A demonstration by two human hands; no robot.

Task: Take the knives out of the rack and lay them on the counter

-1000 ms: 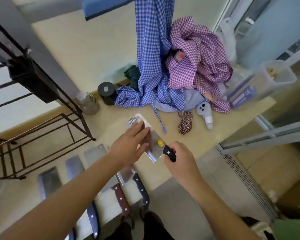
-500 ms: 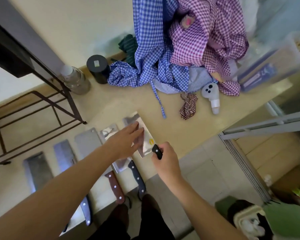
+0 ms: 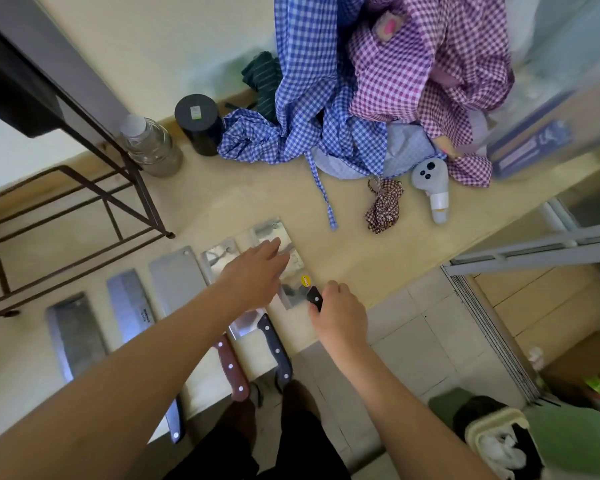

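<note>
Now, counter (image 3: 361, 244): I see a pale beige surface with its front edge running from lower left up toward the right
Rack (image 3: 84, 202): dark metal frame standing at the surface's left end, toward the back edge
Right hand (image 3: 340, 317): I see its fingers clenched round the black handle (image 3: 315, 298) of the rightmost cleaver (image 3: 284, 258), close to the front edge
Left hand (image 3: 253, 275): fingers released and stretched out flat, palm down over that same blade; whether the fingertips press on the steel I cannot tell
Rightmost cleaver: blade lies flat on the surface, pointing toward the back edge, a yellow sticker (image 3: 305, 280) near its heel
Laid-out knives: four more cleavers in a row to the left along the front edge, blades toward the back, handles toward the front
Next cleaver (image 3: 220, 259): just beside the held one, its dark handle (image 3: 276, 348) overhanging the front edge
Brown-handled cleaver (image 3: 177, 278): left of that, handle (image 3: 231, 368) also past the edge
Two leftmost cleavers (image 3: 132, 303): partly hidden under my left forearm
Back edge: a clear bottle (image 3: 151, 147) and a black canister (image 3: 198, 123) stand just beside each other
Right end: blue checked cloth (image 3: 309, 98) and purple checked cloth (image 3: 430, 64) heaped together
</note>
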